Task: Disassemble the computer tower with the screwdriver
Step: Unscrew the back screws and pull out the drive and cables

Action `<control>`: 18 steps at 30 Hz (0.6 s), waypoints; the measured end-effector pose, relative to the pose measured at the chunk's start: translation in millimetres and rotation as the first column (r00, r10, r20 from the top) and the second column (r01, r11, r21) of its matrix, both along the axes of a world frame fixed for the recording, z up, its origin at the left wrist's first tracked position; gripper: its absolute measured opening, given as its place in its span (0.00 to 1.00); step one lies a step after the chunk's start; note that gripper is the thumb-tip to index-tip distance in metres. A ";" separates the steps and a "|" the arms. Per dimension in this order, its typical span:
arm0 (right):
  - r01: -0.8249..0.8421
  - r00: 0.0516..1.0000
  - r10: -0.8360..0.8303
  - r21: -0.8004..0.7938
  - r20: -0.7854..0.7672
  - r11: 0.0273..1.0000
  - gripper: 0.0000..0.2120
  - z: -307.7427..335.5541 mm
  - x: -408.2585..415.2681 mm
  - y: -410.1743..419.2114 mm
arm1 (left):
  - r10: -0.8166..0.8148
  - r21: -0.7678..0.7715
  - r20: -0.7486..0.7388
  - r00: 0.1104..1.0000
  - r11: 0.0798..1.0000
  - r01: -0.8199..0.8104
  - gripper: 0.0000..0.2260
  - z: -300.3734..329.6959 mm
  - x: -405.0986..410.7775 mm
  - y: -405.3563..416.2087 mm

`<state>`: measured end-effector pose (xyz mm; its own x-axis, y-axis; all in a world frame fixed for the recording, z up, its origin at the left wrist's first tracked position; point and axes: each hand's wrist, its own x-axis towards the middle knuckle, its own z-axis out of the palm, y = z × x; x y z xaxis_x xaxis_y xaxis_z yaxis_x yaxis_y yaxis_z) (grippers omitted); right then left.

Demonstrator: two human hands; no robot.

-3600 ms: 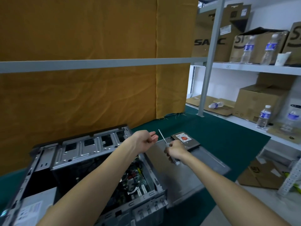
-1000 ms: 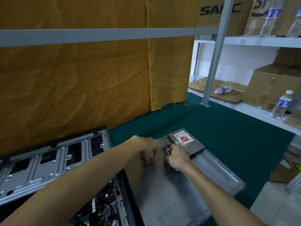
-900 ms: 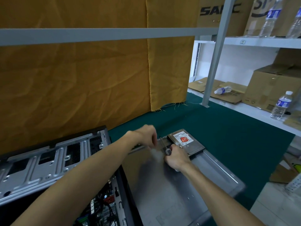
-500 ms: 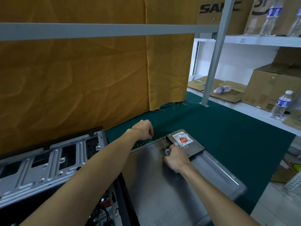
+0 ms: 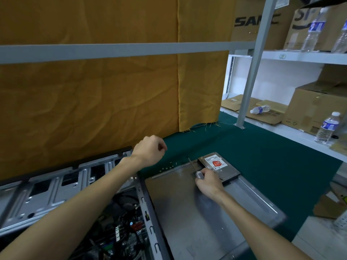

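Head view: our right hand (image 5: 207, 182) grips the screwdriver (image 5: 195, 168) mid-frame; our left hand (image 5: 150, 150) hangs curled, empty. We judge the stiff, heavy, sharp-edged tower (image 5: 62, 184), lower left, best held by its frame.

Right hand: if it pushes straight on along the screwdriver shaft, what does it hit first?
The right hand grips the screwdriver, whose tip points up and away over the side panel. Ahead lies green mat, then probably the orange cloth. The hard drive sits just right of that line. Depth is unclear.
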<state>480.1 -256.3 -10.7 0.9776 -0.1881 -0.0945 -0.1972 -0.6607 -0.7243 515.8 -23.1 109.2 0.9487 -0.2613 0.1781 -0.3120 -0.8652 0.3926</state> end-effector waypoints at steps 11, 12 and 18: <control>-0.303 0.944 0.295 0.036 0.147 0.952 0.27 106.0 -103.3 129.8 | -0.080 0.040 0.042 0.996 0.996 0.079 0.18 -8.3 -156.3 127.7; -0.301 0.941 0.311 -0.090 0.135 0.949 0.27 105.1 -112.9 135.8 | -0.076 0.088 0.020 0.997 0.993 0.074 0.20 -12.6 -169.6 141.7; -0.189 0.942 0.272 -0.358 0.198 0.914 0.20 109.0 -133.1 144.2 | 0.018 0.208 0.106 0.994 0.977 -0.040 0.39 -16.7 -208.1 171.8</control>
